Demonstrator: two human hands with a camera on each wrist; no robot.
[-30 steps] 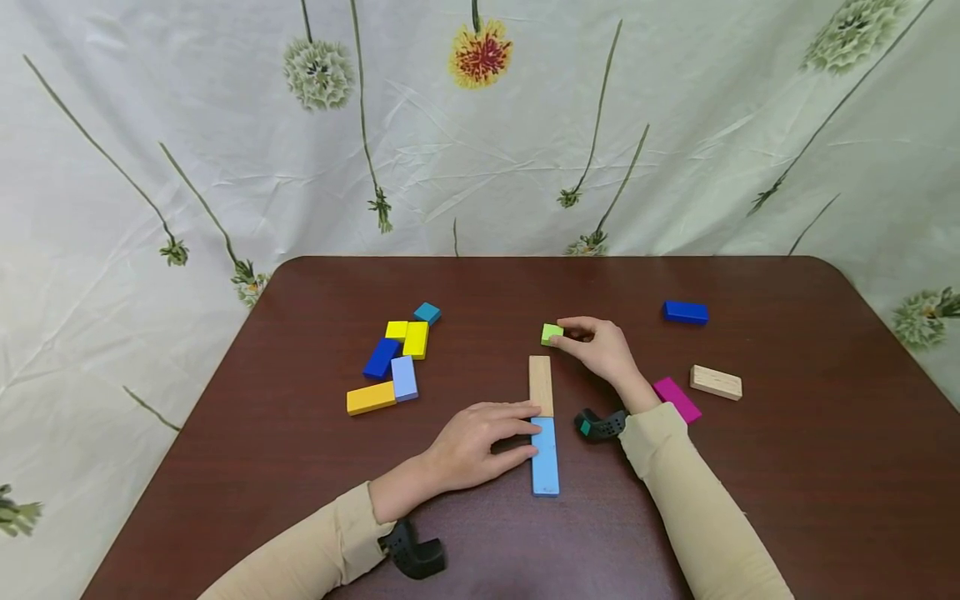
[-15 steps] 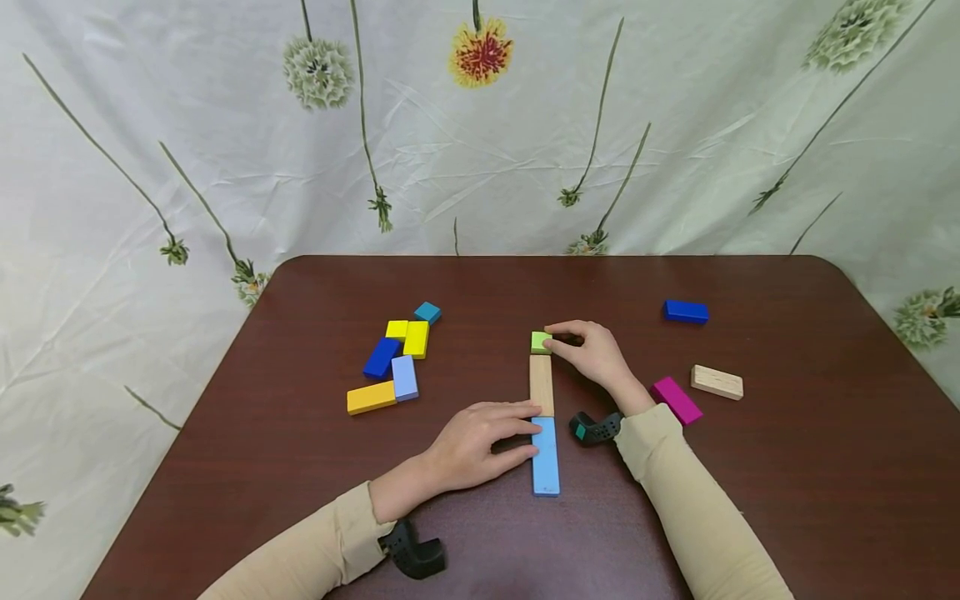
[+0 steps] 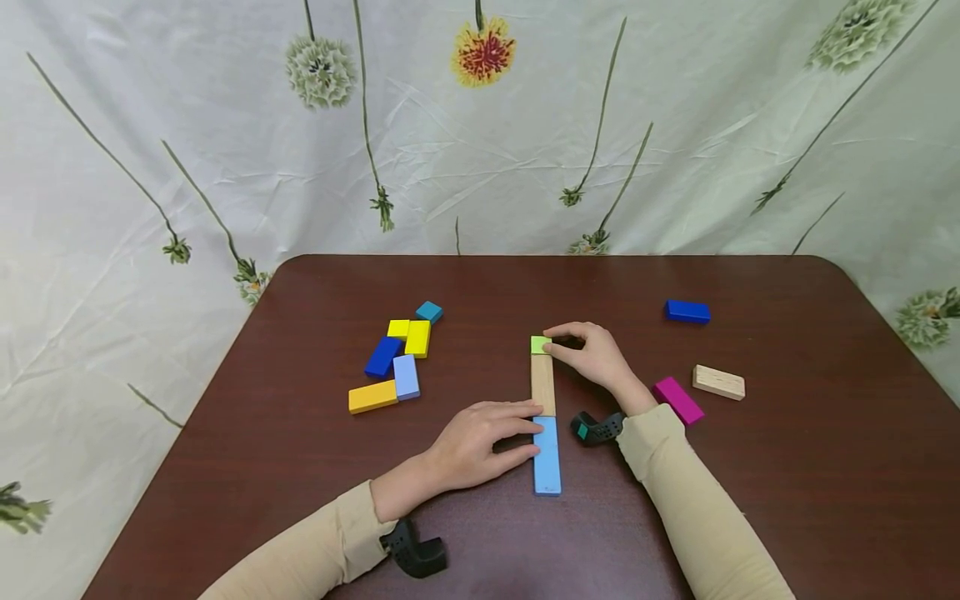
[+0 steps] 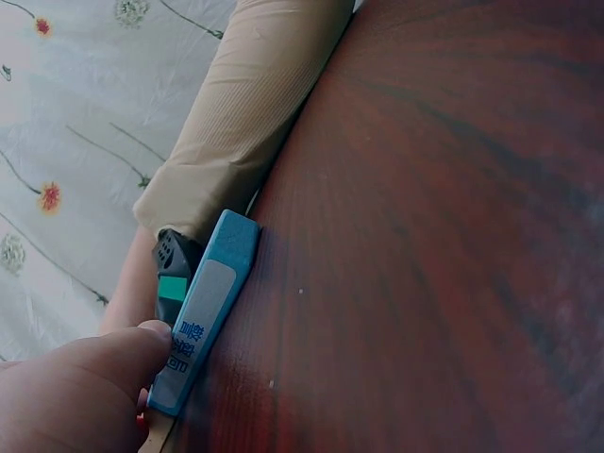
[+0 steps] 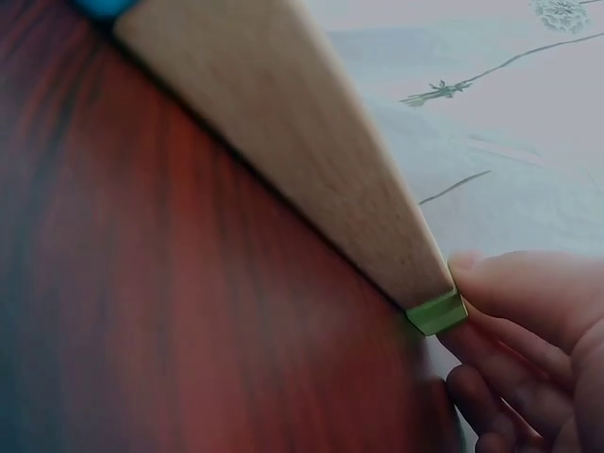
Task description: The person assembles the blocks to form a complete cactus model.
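Note:
A light-blue block, a plain wooden block and a small lime-green block lie end to end in one straight line. My left hand rests along the line's left side, its spread fingertips touching the blue and wooden blocks near their joint. In the left wrist view, printed characters show on the side of the blue block beside the thumb. At the far end, my right hand pinches the green block between thumb and fingers. In the right wrist view that green block sits against the wooden block's end.
Left of the line lies a loose group: an orange block, a pale-blue one, a dark-blue one, several others. To the right are a magenta block, a wooden block and a blue block.
My right hand has brought the green block left and then toward me, until it meets the wooden block's far end. The left hand has stayed in place.

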